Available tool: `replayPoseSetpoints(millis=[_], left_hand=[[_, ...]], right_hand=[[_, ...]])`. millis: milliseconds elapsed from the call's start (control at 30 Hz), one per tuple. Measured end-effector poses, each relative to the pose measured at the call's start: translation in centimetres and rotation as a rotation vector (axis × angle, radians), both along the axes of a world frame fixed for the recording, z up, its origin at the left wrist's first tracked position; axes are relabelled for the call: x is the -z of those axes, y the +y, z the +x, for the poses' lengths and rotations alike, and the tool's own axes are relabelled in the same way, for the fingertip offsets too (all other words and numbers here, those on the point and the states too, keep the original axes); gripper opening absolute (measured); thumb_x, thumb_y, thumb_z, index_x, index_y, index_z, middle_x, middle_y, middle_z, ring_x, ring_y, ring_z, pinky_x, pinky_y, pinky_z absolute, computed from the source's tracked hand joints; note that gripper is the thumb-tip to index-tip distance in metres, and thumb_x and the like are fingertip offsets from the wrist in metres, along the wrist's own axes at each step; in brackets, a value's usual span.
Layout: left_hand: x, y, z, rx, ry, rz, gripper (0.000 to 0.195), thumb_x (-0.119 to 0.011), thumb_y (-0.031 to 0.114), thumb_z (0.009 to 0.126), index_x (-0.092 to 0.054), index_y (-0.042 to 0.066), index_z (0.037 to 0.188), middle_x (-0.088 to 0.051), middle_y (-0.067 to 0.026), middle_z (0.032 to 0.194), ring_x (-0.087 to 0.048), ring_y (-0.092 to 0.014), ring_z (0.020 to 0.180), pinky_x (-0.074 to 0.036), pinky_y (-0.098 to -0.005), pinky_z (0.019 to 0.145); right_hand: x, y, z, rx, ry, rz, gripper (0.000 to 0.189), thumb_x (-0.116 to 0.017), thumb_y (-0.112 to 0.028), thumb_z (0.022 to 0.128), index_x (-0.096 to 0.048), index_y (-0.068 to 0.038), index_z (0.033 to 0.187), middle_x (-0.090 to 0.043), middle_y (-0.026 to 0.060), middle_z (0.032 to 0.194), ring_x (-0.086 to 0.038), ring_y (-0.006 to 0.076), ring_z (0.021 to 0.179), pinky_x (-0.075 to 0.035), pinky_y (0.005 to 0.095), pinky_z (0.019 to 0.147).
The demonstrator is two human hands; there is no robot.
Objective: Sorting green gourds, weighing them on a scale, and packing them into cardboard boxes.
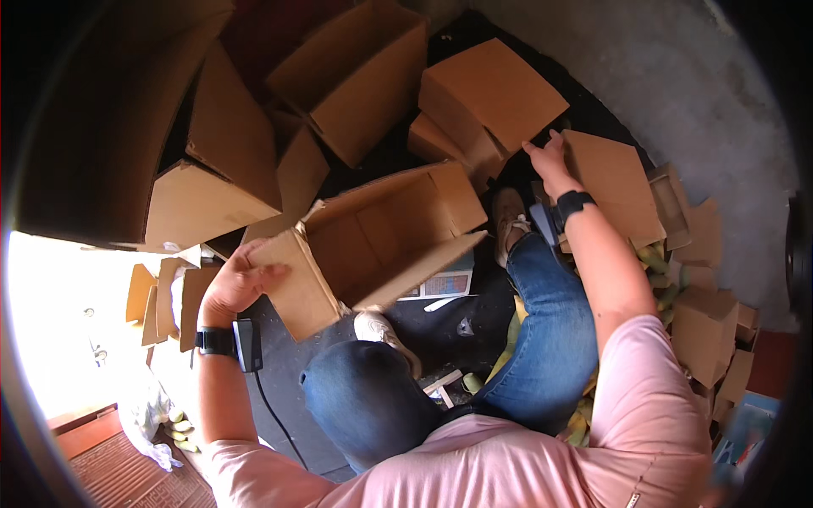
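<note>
My left hand [246,276] grips the end flap of an open cardboard box [381,235], which is tilted in front of me and shows a bare inside. My right hand [547,159] reaches forward on the right with thumb and fingers apart. It lies between a brown cardboard box [495,92] and another cardboard box [610,181]; whether it touches either one I cannot tell. Both wrists wear black straps with small devices. A printed box [444,284] lies on the dark floor behind the box in my left hand, partly hidden.
Large open cartons [216,184] stand at the left, with another open carton [359,82] at the top. Smaller cardboard boxes [705,330] and green produce [660,273] lie at the right. A plastic bag [146,413] sits at the lower left. A grey wall [692,108] bounds the upper right.
</note>
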State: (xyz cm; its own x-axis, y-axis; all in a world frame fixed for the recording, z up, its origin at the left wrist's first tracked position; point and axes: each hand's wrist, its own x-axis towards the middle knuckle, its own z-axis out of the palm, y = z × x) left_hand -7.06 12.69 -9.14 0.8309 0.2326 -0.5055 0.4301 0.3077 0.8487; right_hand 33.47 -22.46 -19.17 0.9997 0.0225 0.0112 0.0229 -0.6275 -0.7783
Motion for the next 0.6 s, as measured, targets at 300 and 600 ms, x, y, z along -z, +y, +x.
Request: replayPoseSetpoints(millis=[300,600], left_hand=[[2.3,2.1,-6.0,-0.122,0.107,-0.031,0.045,-0.061,-0.003,0.079,-0.049,0.001,0.122,-0.061,-0.0074,0.105,-0.061,-0.02,0.096,-0.054,-0.033,0.079],[5.1,1.2,-9.8,-0.122,0.413,0.389,0.052,-0.058,-0.002,0.076,-0.048,0.005,0.126,-0.062,-0.0025,0.089,-0.059,-0.012,0.07,-0.05,-0.0253,0.058]], right_hand=[[-1.9,4.1,-11.1,-0.736,0.637,-0.046,0.099,-0.053,-0.065,0.078,-0.019,0.006,0.139,-0.023,0.0264,0.143,-0.022,0.032,0.135,-0.032,0.0376,0.104],[-2.5,7.8,-23.3,-0.664,0.284,-0.078,0.037,-0.057,-0.028,0.083,-0.059,0.007,0.094,-0.06,0.0295,0.094,-0.058,0.0421,0.093,-0.048,0.0436,0.079]])
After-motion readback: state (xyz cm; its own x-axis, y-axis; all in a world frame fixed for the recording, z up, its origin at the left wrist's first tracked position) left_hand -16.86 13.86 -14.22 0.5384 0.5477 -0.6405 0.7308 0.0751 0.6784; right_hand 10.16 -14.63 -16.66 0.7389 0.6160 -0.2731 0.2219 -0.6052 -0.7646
